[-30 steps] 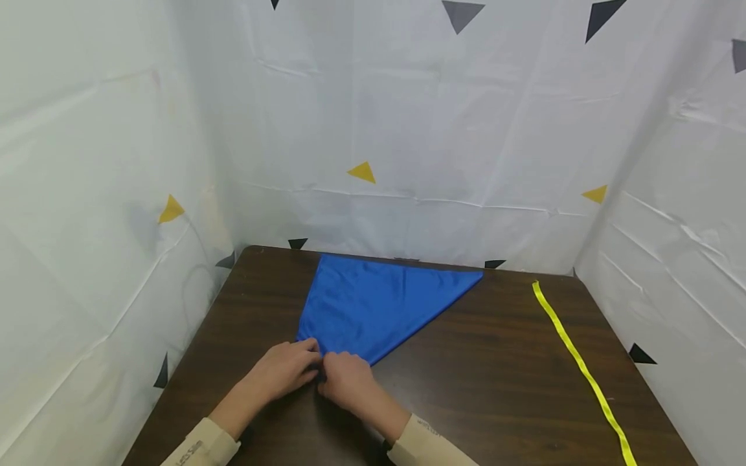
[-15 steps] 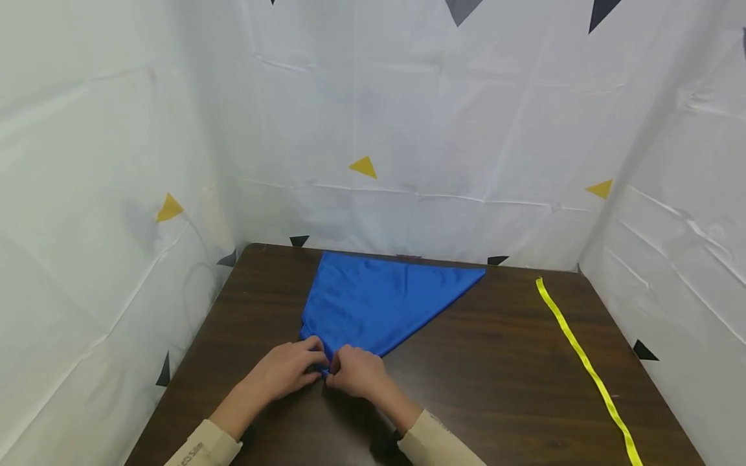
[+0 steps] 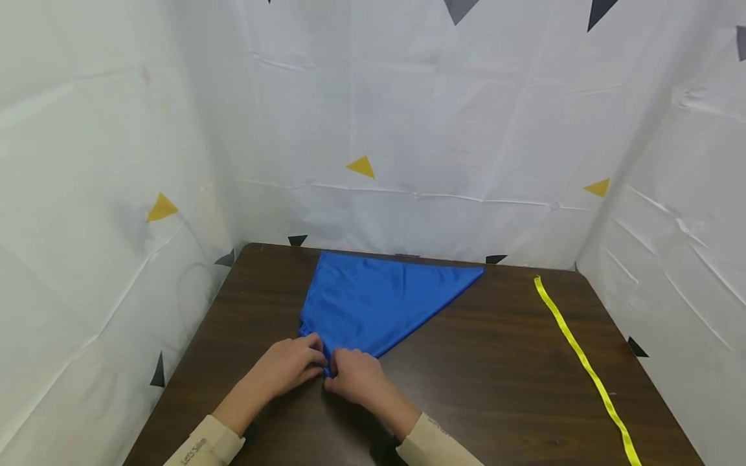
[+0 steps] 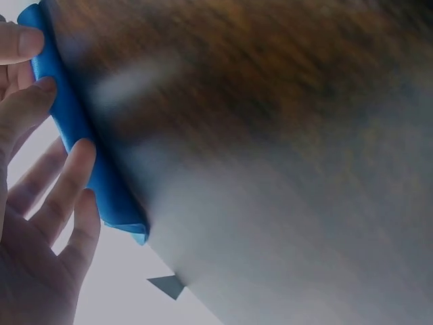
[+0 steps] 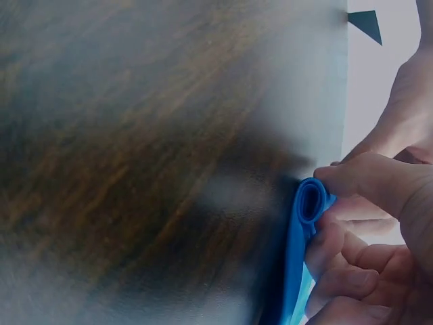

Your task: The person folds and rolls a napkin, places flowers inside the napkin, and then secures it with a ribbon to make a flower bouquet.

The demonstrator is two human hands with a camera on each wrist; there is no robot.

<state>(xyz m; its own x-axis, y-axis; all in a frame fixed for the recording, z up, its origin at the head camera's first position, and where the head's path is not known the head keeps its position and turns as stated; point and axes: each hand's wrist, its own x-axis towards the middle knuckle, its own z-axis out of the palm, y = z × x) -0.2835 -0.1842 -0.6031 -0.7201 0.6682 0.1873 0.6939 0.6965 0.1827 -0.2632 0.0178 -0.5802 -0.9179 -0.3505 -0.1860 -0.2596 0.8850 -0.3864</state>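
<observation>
A shiny blue cloth [image 3: 379, 298] lies spread on the dark wooden table, tapering to a point at the far right. Its near left edge is rolled into a narrow tube, whose coiled end [image 5: 298, 233] shows in the right wrist view. My left hand [image 3: 291, 366] holds the rolled edge, fingertips along the blue roll [image 4: 111, 183] in the left wrist view. Close beside it, my right hand [image 3: 358, 377] pinches the near end of the roll between thumb and fingers. The fingers hide part of the rolled corner in the head view.
A long yellow ribbon [image 3: 583, 362] lies along the right side of the wooden table [image 3: 478, 401]. White sheeting [image 3: 419, 129] with yellow and dark triangles stands behind the table and along both sides.
My right hand has shifted slightly right, and a bit of blue cloth now shows between the hands. The near left edge looks more bunched. The ribbon stays where it was.
</observation>
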